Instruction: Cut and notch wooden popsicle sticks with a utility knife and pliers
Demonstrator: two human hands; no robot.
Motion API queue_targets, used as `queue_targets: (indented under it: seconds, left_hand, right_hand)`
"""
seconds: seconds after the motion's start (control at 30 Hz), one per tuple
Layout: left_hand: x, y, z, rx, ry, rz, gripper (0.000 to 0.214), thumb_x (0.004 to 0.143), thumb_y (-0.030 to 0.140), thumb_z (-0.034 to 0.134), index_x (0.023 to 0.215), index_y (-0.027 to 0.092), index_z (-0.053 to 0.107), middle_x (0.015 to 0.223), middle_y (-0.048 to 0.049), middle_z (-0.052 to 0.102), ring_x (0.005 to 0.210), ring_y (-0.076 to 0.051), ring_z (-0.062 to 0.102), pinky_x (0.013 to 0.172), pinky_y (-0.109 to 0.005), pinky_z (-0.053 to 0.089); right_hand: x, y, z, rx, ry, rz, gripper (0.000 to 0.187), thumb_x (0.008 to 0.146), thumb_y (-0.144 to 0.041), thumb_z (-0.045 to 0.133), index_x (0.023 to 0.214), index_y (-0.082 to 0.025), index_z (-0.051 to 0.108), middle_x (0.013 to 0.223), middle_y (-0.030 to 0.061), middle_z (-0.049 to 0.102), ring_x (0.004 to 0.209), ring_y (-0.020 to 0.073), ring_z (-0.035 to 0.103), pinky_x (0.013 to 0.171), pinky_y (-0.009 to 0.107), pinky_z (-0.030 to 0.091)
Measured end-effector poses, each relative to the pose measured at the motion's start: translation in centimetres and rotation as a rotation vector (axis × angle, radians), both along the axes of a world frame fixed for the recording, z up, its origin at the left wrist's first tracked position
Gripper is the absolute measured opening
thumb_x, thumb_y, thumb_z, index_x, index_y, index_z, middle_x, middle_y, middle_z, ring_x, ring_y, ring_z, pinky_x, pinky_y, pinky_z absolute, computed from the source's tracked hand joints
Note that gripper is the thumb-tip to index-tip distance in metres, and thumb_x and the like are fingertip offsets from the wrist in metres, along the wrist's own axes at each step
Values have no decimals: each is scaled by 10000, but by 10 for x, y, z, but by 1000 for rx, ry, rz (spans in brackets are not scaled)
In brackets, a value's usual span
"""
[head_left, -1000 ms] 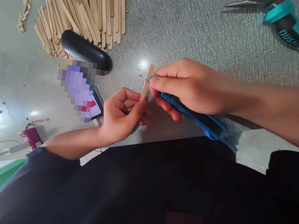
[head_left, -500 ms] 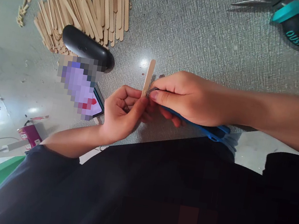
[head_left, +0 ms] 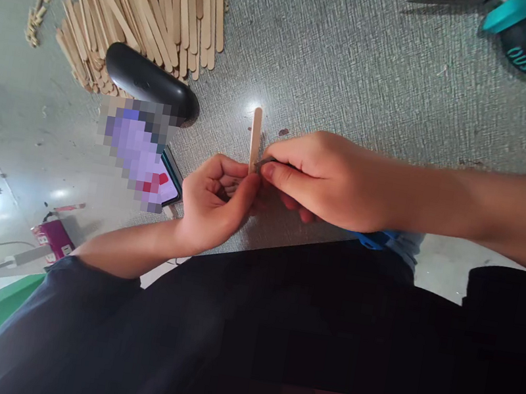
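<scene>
My left hand [head_left: 214,206] pinches a wooden stick [head_left: 254,136] near one end, its free length pointing away beyond my fingertips. My right hand [head_left: 325,180] is wrapped round a blue-handled knife [head_left: 372,239], its tip just beside my left thumb.

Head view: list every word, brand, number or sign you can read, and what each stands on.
"OUSH…", on the handle of the teal-and-black needle-nose pliers; its last letters are unclear.
Purple box: pale labels, too small to read.
Black oblong case: faint mark, illegible.
Smartphone: screen pixelated, nothing readable.
</scene>
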State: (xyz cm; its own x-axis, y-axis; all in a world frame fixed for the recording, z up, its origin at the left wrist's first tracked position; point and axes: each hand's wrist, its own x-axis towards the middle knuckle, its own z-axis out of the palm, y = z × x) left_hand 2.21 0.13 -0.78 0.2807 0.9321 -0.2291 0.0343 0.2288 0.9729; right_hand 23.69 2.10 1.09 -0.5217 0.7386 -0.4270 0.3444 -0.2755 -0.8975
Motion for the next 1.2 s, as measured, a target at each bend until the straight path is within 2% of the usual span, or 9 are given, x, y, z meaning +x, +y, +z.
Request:
queue_targets:
  seconds: [0.2, 0.47, 0.67, 0.83, 1.03, 1.1, 1.2]
  left_hand:
    - [-2, -1, -1, 22, 28, -20, 570, 1004, 670, 979, 887, 232, 633, 658, 22, 798, 473, -116, 730, 433, -187, 545]
    - [-8, -4, -9, 6, 30, -56, 516, 1072, 630, 923, 925, 245, 613, 609, 51, 750, 456, -112, 710, 434, -185, 519]
    - [-8, 3, 0, -37, 13, -138, 558, 1056, 645, 935, 903, 247, 575, 631, 34, 770, 464, -124, 731, 436, -187, 550]
    - [-8, 4, 1, 20, -4, -161, 526, 1080, 592, 928, 903, 236, 584, 621, 50, 755, 466, -118, 741, 441, -160, 530]
    - [-10, 3, 3, 8, -33, -181, 479, 1100, 542, 924, 917, 233, 606, 632, 34, 777, 470, -122, 744, 455, -175, 560]
    - [-11, 3, 4, 1, -54, -180, 448, 1126, 511, 898, 923, 229, 615, 653, 22, 798, 470, -122, 748, 453, -176, 574]
    - [-11, 5, 6, -27, -73, -185, 452, 1119, 515, 905, 919, 224, 623, 696, 4, 833, 474, -132, 768, 439, -176, 591]
  right_hand:
    - [-2, -5, 3, 196, -88, -15, 383, 1134, -142, 608, 767, -222, 536, 638, -32, 560, 620, 122, 525, 673, 324, 328]
    - [-4, -8, 5, 262, -138, -5, 411, 1105, -135, 636, 740, -241, 480, 587, -37, 493, 592, 131, 454, 661, 354, 283]
    - [-4, -5, 10, 95, -124, 36, 398, 1157, -131, 551, 769, -219, 566, 582, -40, 559, 536, 109, 513, 639, 326, 311]
    - [-2, -3, 12, 149, -139, 57, 380, 1144, -104, 569, 778, -207, 571, 610, -43, 572, 537, 97, 511, 640, 309, 314]
    - [10, 0, 33, -108, -25, 89, 436, 1243, -267, 564, 811, -212, 544, 669, -29, 619, 532, 94, 600, 586, 273, 398]
    - [13, 1, 31, -152, 56, 86, 432, 1248, -286, 567, 824, -208, 548, 709, -28, 624, 541, 83, 599, 569, 259, 419]
    - [14, 4, 14, -172, 185, 94, 396, 1248, -303, 565, 865, -202, 581, 733, -22, 626, 560, 87, 605, 549, 245, 420]
